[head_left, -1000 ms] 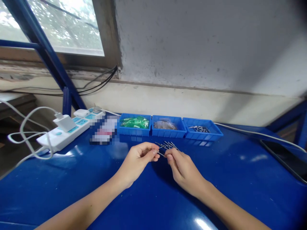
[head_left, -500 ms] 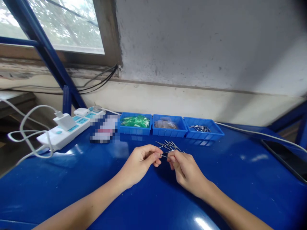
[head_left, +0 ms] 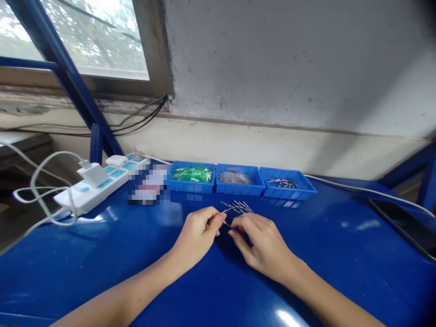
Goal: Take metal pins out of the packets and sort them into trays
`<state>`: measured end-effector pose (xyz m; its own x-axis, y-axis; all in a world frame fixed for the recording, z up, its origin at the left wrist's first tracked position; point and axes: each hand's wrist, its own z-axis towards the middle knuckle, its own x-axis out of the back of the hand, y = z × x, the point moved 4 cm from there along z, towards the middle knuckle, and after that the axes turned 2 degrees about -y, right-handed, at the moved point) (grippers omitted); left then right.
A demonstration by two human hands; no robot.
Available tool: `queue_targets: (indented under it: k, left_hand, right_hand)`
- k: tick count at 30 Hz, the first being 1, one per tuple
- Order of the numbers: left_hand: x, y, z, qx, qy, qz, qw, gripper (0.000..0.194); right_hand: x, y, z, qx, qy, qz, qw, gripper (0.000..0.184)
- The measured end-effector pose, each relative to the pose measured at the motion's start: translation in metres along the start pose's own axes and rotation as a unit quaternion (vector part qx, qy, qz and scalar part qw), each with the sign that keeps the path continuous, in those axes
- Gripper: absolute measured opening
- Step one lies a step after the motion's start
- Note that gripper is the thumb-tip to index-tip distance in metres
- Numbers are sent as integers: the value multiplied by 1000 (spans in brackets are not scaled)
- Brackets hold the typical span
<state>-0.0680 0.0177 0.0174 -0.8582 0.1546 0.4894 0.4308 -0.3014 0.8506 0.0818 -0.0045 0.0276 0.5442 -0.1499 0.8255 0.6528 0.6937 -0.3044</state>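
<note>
Between the thumb and fingers of my left hand (head_left: 200, 231) is a thin metal pin (head_left: 227, 224), silvery and like a blind rivet. Its other end reaches the thumb and index finger of my right hand (head_left: 260, 238), which curl closely around that tip. How firmly the right fingertips press on it is hard to see. Just beyond both hands, a loose pile of similar metal pins (head_left: 240, 207) lies on the blue table (head_left: 218, 290). Part of the pile is hidden behind my right hand.
Three blue bins stand along the back: one with green packets (head_left: 192, 173), one with a clear bag (head_left: 235, 177), one with small metal pieces (head_left: 283, 183). A white power strip (head_left: 102, 181) with cables lies left, beside a pixelated item (head_left: 148, 186). A dark phone-like slab (head_left: 405, 227) rests right.
Both hands have shifted slightly left with the pin. The right thumb and index finger have loosened from a tight pinch and now sit a little apart around the pin's end.
</note>
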Motion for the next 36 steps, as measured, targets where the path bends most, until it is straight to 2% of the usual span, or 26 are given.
queue_targets:
  k: [3,6,11,17,21,28,36]
  left_hand:
    - [-2,-1,0,-9,-16,2,1000,30]
    - [-3,-1,-1,-28,-19,-15,999,16]
    - [-2,4,-3,-74,-16,-4,997,8]
    - [2,10,-4,-91,-21,33,995,18]
    - [2,9,-4,-84,-40,35,995,26]
    - [4,12,-5,-95,-50,24,994,16]
    - [3,6,-3,-67,-63,21,996,33]
  right_hand:
    - [0,4,0,-13,27,-8,1000,12]
    - [1,10,-1,-25,54,-17,998,15]
    - [2,15,-1,-47,64,-1,997,19]
    - [5,11,-2,-50,47,40,997,13]
    - [5,6,-1,-11,45,51,998,6]
    - [9,10,-1,-13,61,41,997,11]
    - [9,6,-1,14,59,44,997,10]
